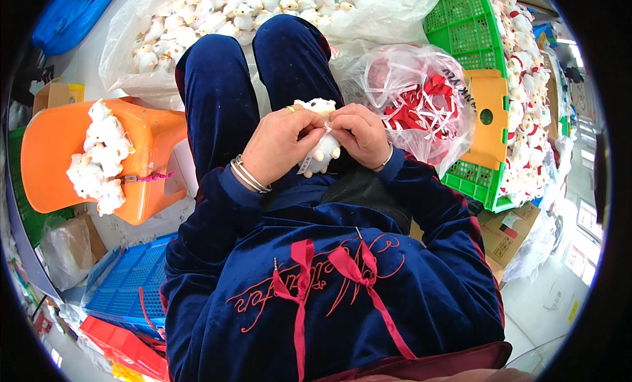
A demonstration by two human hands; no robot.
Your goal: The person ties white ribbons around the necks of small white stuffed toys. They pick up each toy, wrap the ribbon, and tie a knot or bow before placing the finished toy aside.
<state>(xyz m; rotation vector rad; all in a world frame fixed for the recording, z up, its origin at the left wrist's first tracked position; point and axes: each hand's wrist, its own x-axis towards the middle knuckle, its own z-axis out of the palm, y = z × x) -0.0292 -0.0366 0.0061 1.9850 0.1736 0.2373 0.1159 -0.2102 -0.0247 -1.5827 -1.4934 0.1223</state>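
Note:
A small white plush toy rests upright in my lap, its head up between my hands and its stubby feet toward me. My left hand is closed, thumb and forefinger pinched at the toy's neck. From the other side my right hand pinches at the same spot, the fingertips of both hands nearly meeting. A thin white strip, perhaps ribbon, shows between the fingertips; its exact shape is too small to make out. A pale tag hangs beside the toy's body.
White plush toys lie on an orange chair at left. More toys fill a plastic sheet ahead. A clear bag of red and white ribbons sits at right, beside a green crate and toys with red trim.

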